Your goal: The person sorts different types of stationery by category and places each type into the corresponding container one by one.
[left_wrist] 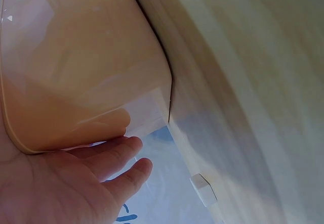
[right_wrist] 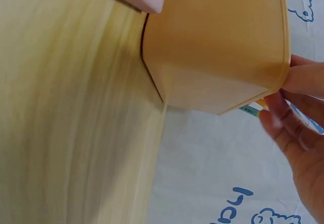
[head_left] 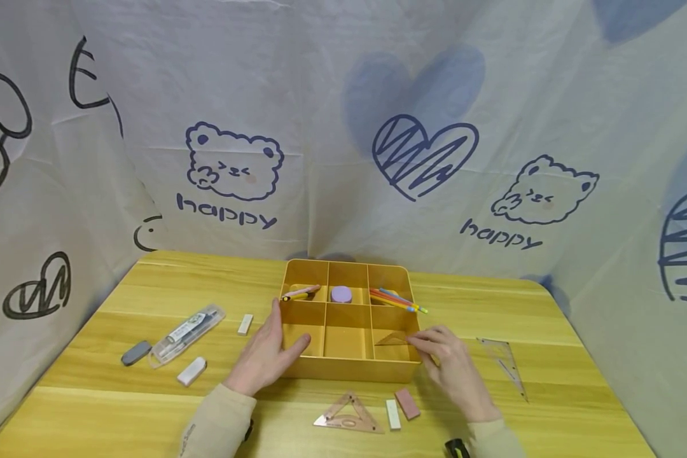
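Note:
A yellow six-compartment organizer box stands on the table. My left hand rests along its left side, fingers extended against the outer wall and thumb over the front left compartment. The left wrist view shows these fingers loosely straight beside the wall. My right hand pinches a clear set square by its right end, in the front right compartment. From the right wrist, my fingers appear at the box's rim, with the set square hidden. Pens, a round purple item and colored pencils fill the back compartments.
In front of the box lie a pinkish set square, a white eraser and a pink eraser. Another clear set square is at right. Leftward are a clear pencil case, a grey oval item and white erasers.

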Tool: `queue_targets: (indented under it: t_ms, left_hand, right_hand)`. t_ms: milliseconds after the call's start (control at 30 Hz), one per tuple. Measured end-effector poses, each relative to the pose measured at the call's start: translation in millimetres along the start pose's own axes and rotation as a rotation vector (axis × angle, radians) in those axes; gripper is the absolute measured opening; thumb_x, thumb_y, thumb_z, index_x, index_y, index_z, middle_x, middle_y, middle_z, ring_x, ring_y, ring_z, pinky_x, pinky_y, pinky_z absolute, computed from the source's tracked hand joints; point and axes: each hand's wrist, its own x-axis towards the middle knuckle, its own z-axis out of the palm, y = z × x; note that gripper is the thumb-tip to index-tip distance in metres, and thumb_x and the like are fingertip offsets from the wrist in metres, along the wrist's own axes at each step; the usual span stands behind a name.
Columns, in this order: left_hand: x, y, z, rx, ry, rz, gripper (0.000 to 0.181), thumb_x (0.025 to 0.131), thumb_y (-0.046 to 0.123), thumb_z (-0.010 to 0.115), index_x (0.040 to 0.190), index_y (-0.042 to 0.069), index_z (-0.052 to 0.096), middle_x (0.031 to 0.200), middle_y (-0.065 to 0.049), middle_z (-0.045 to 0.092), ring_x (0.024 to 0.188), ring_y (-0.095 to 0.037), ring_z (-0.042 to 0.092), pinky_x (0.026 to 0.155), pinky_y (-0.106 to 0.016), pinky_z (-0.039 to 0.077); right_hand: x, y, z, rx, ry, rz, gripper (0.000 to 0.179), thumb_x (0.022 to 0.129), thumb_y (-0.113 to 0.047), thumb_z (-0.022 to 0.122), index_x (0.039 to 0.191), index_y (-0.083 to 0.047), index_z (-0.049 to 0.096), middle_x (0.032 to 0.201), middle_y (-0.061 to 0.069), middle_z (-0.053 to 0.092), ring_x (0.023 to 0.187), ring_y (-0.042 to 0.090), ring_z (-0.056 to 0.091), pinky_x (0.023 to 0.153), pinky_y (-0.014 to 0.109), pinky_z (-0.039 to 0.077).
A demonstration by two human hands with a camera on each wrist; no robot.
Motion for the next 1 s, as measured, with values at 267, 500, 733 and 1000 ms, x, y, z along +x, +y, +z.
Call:
queue_targets:
  t_ms: [267,500,733,1000]
  left_hand:
    - [-0.3,1.1,-0.2,-0.007,-0.005,-0.008,0.100,0.100,0.049,0.055,0.158,-0.005,-0.006,0.166,-0.029,0.009,0.152,-0.045,0.022,0.126,-0.055,0.021]
    - [-0.2,1.4,-0.5,-0.010,-0.006,-0.008,0.100,0.100,0.049,0.054,0.158,-0.004,-0.007,0.166,-0.028,0.009,0.153,-0.044,0.022,0.126,-0.055,0.021]
    - [-0.4,1.7,-1.0,-0.013,-0.007,-0.007,0.100,0.100,0.049,0.054,0.158,-0.005,-0.007,0.166,-0.027,0.009,0.153,-0.044,0.021,0.127,-0.054,0.021]
    - [-0.3,1.0,-1.0,-0.010,-0.004,0.000,0.100,0.100,0.049,0.054,0.158,-0.005,-0.006,0.166,-0.028,0.009,0.153,-0.044,0.022,0.127,-0.054,0.021]
  right_hand:
    - [-3.2,-3.9,-1.1,-0.004,-0.115,0.119,0.036,0.071,0.012,0.080,0.102,-0.006,0.080,0.099,0.004,0.078,0.090,0.015,0.059,0.072,0.028,0.055]
    - [-4.7,-2.7,-2.0,0.008,-0.173,0.184,0.036,0.074,0.011,0.077,0.105,-0.006,0.079,0.104,0.005,0.078,0.094,0.017,0.060,0.076,0.032,0.056]
    - [-5.0,-2.5,-2.9,0.010,-0.204,0.207,0.035,0.077,0.009,0.075,0.108,-0.006,0.078,0.111,0.005,0.078,0.098,0.020,0.061,0.079,0.037,0.056]
    - [-5.4,-3.1,-3.9,0.071,-0.232,0.264,0.029,0.085,0.008,0.063,0.104,-0.008,0.079,0.110,0.003,0.078,0.097,0.016,0.060,0.076,0.029,0.052]
